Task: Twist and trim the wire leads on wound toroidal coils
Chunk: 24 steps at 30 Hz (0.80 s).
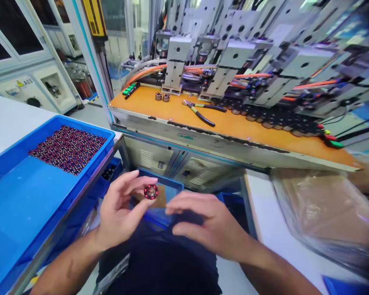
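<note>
My left hand [123, 207] pinches a small dark ring-shaped part with red dots [151, 191] between thumb and fingers. Its round opening faces me. To the right, my right hand [204, 221] is apart from the part, its fingers curved and spread from the thumb with nothing between them. Both hands are above my lap, over a blue bin [174, 186] with a brown piece in it, which they partly cover.
On the left stands a blue tray [18, 200] with many small red-dotted parts [69, 149]. The machine's orange worktop [135, 108] ahead bears pliers [203, 111], two small rings [162, 97] and a row of dark round parts [264, 119]. Plastic-wrapped cardboard [322, 209] lies right.
</note>
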Each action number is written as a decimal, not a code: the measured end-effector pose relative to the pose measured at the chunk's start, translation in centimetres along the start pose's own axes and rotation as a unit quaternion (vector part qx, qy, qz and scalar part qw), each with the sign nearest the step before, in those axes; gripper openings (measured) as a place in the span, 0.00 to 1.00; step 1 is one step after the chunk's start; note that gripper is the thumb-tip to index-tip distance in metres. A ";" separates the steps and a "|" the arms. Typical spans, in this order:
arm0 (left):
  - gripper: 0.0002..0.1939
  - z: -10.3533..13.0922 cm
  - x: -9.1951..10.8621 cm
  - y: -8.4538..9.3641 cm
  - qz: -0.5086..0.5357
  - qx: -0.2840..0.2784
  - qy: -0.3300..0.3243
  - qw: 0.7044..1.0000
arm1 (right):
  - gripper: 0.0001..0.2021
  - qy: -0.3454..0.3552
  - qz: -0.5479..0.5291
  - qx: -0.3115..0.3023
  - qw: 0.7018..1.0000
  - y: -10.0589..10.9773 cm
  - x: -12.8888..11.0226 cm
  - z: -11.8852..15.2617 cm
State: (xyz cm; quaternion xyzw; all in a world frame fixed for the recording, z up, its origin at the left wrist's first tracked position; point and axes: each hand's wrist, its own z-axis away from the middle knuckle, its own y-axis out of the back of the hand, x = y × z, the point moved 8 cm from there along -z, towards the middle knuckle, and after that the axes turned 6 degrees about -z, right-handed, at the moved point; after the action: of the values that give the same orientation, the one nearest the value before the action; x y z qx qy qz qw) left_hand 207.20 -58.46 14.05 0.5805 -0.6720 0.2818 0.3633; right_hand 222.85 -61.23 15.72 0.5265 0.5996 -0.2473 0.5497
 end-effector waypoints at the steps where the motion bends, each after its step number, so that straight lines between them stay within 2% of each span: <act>1: 0.40 0.2 0.2 -0.2 0.007 -0.013 -0.007 1.000 | 0.07 -0.039 -0.048 0.038 0.997 0.5 0.7 -0.4; 3: 0.41 0.5 0.4 -0.7 0.018 -0.043 -0.015 0.999 | 0.08 -0.112 -0.154 0.093 0.977 0.8 2.1 -1.0; 6: 0.42 0.6 0.5 -1.5 0.024 -0.070 -0.011 0.997 | 0.09 -0.163 -0.270 0.097 0.944 -0.6 3.4 -1.7; 10: 0.44 0.2 0.7 -1.6 0.031 -0.031 -0.013 0.999 | 0.11 -0.137 -0.337 0.125 0.923 -2.2 4.5 -1.3; 14: 0.41 -0.3 -0.1 -1.3 0.087 -0.007 0.034 0.996 | 0.14 -0.126 -0.388 0.187 0.894 -2.9 6.1 0.5; 17: 0.41 -0.1 -0.4 -1.5 0.102 -0.024 0.057 0.993 | 0.13 -0.127 -0.369 0.169 0.905 -2.7 6.1 0.8; 20: 0.42 0.2 -0.1 -1.9 0.083 -0.053 0.039 0.994 | 0.12 -0.112 -0.335 0.151 0.923 -1.8 5.1 0.2; 22: 0.42 0.3 0.0 -2.3 0.085 -0.065 0.037 0.994 | 0.11 -0.102 -0.326 0.154 0.927 -1.5 4.7 0.1; 24: 0.41 0.3 -0.4 -2.4 0.117 -0.070 0.066 0.988 | 0.13 -0.087 -0.331 0.173 0.924 -1.3 4.6 0.5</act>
State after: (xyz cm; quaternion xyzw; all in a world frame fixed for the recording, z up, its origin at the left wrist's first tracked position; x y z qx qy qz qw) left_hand 209.55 -58.89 13.48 0.4511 -0.7278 0.3129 0.4110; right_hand 222.58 -60.40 10.97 0.3614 0.6376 -0.5597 0.3869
